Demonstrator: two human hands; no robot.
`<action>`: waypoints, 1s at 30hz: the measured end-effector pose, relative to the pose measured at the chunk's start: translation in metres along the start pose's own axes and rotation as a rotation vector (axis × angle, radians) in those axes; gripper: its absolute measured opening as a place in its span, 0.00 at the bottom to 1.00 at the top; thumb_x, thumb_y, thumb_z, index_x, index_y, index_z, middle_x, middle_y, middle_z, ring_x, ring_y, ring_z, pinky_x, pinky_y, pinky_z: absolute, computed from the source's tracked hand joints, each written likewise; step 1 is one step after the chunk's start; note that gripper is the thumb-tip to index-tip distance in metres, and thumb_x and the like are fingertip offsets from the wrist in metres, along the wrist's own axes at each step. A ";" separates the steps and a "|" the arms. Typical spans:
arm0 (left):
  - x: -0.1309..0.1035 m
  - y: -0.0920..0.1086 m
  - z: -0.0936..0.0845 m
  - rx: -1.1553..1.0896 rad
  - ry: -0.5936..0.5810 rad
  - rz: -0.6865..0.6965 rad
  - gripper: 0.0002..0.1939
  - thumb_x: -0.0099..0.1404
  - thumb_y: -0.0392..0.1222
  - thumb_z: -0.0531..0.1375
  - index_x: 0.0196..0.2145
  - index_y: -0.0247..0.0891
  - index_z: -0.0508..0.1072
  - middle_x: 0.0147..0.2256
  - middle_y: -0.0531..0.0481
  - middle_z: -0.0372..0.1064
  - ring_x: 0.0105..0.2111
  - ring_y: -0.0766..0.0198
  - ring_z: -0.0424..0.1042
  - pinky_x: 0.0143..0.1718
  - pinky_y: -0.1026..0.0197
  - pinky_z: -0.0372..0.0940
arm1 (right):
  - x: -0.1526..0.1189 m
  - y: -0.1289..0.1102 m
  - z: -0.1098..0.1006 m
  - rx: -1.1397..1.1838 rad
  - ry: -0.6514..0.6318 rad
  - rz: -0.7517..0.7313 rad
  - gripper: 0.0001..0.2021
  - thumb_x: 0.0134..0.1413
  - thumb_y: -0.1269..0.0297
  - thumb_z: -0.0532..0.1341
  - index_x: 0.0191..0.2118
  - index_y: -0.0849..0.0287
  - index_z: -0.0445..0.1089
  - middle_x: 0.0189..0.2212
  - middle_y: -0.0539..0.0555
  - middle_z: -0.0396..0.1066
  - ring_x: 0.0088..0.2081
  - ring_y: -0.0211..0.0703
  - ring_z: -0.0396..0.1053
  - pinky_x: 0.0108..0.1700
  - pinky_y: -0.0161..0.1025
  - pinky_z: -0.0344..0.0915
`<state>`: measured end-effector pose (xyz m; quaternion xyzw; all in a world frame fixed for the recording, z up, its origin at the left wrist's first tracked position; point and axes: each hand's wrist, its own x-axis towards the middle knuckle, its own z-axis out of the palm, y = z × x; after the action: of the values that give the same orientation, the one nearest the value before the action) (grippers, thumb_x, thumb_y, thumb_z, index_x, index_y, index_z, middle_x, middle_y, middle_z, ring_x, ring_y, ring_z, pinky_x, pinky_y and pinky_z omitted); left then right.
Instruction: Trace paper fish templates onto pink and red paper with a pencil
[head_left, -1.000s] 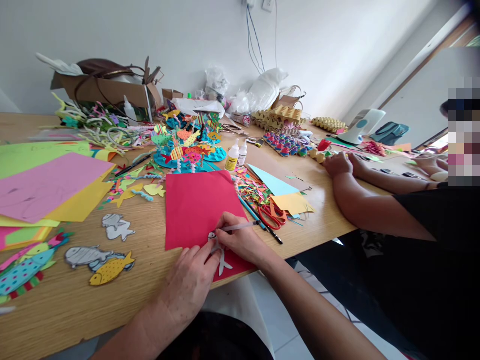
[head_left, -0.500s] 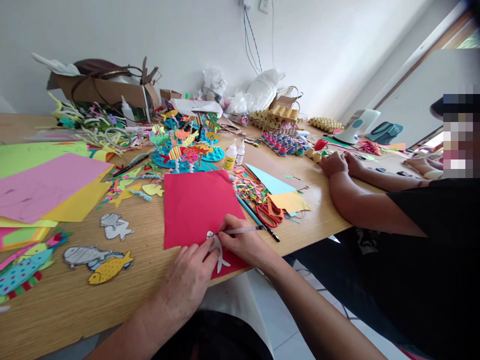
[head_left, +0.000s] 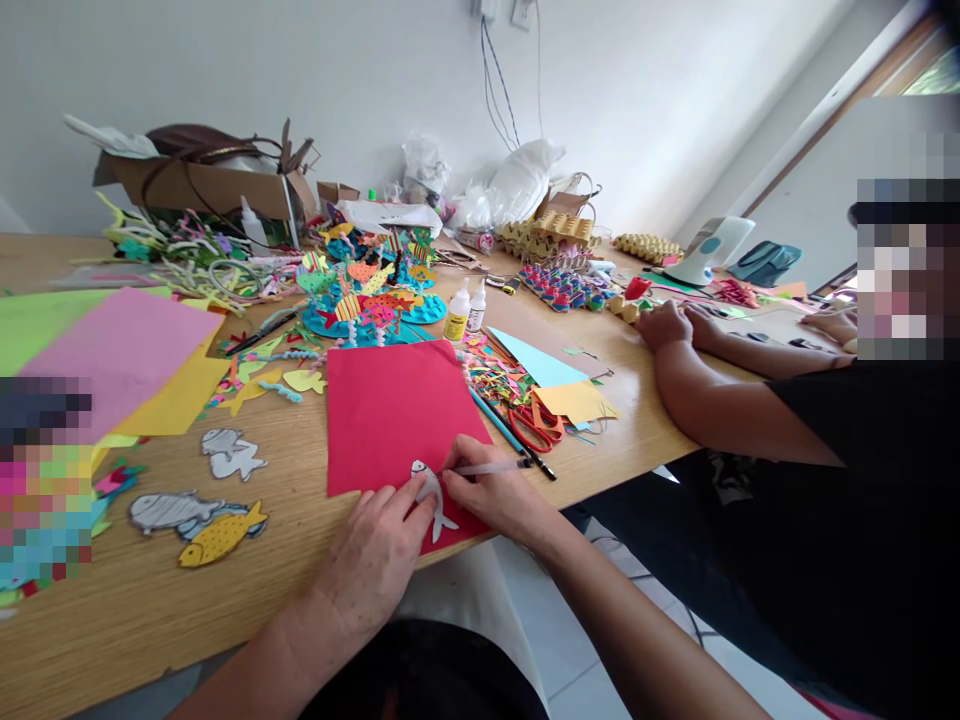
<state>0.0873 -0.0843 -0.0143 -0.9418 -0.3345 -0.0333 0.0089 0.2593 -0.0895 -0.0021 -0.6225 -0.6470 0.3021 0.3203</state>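
Note:
A red sheet of paper [head_left: 390,410] lies at the table's front edge. On its lower right part rests a white fish cutout [head_left: 428,490], head toward the back. My left hand [head_left: 382,535] presses the cutout down with its fingertips, its fingers lying flat over the sheet's lower edge. My right hand [head_left: 487,490] is closed round a pen [head_left: 491,467], just right of the fish, with the tip hidden by the fingers.
Red scissors [head_left: 536,425] and pencils lie right of the sheet. Glue bottles [head_left: 457,312] and paper fish models [head_left: 367,300] stand behind. Fish cutouts [head_left: 221,535] and coloured sheets [head_left: 142,350] are at left. Another person's forearm [head_left: 682,390] rests at right.
My right hand and the pen have shifted slightly right, a little away from the fish's edge. My left hand stays on the cutout. A blurred patch now covers the far left.

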 end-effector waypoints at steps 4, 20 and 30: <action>0.000 -0.001 0.002 0.014 0.010 0.007 0.21 0.64 0.26 0.51 0.53 0.37 0.67 0.53 0.41 0.66 0.41 0.54 0.71 0.40 0.52 0.67 | -0.004 -0.002 -0.001 -0.007 0.004 -0.005 0.04 0.49 0.72 0.56 0.25 0.58 0.61 0.20 0.47 0.65 0.23 0.35 0.62 0.24 0.30 0.54; 0.000 -0.002 0.004 -0.043 -0.011 0.002 0.19 0.66 0.28 0.51 0.53 0.37 0.66 0.54 0.42 0.64 0.42 0.53 0.70 0.41 0.49 0.67 | -0.015 -0.004 -0.001 -0.061 0.004 -0.002 0.05 0.49 0.70 0.55 0.25 0.57 0.58 0.19 0.46 0.62 0.23 0.35 0.59 0.25 0.31 0.51; 0.000 0.002 -0.001 -0.076 -0.040 -0.034 0.17 0.67 0.29 0.51 0.52 0.39 0.66 0.54 0.44 0.64 0.42 0.54 0.69 0.43 0.49 0.66 | -0.013 0.002 -0.002 0.093 0.143 -0.007 0.04 0.50 0.67 0.53 0.26 0.57 0.60 0.20 0.46 0.60 0.24 0.37 0.59 0.26 0.33 0.56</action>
<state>0.0890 -0.0858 -0.0135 -0.9361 -0.3489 -0.0275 -0.0343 0.2622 -0.1022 -0.0030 -0.6246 -0.6100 0.2854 0.3953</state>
